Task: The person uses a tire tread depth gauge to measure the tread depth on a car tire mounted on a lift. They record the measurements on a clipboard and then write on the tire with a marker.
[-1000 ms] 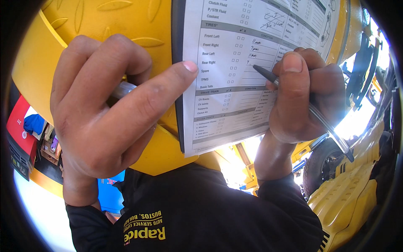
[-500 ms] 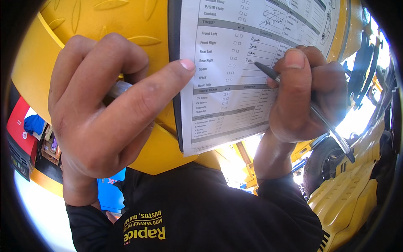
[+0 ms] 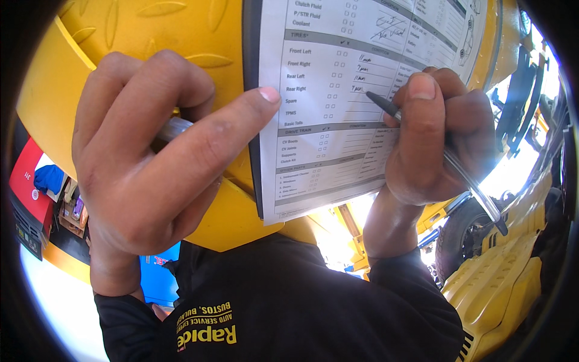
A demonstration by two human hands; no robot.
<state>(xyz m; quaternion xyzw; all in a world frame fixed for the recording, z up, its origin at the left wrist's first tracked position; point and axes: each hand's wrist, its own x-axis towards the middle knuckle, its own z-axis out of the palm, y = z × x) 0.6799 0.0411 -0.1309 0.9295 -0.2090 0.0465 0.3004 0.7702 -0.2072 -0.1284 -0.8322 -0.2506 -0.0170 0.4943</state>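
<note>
A printed checklist form (image 3: 304, 108) with rows of small boxes lies on a dark-backed clipboard (image 3: 253, 78). My right hand (image 3: 437, 139) grips a clear-barrelled pen (image 3: 479, 194) with a dark tip, which is at the form's handwritten entries in the middle. Extended across to the form's left edge, the index finger of my left hand (image 3: 145, 157) rests at the paper. The other fingers of that hand curl around a translucent, rounded object (image 3: 175, 128), mostly hidden by them.
Behind the clipboard is a yellow surface (image 3: 136, 27) with raised tread marks. To the right are a black tyre (image 3: 452, 241) and yellow ribbed panels (image 3: 497, 301). A red case (image 3: 33, 184) and a blue object (image 3: 161, 280) stand at the left.
The pen tip has shifted slightly right and down, and the handwritten entry beside it has grown longer. The form has slid down a little. My left hand has hardly moved.
</note>
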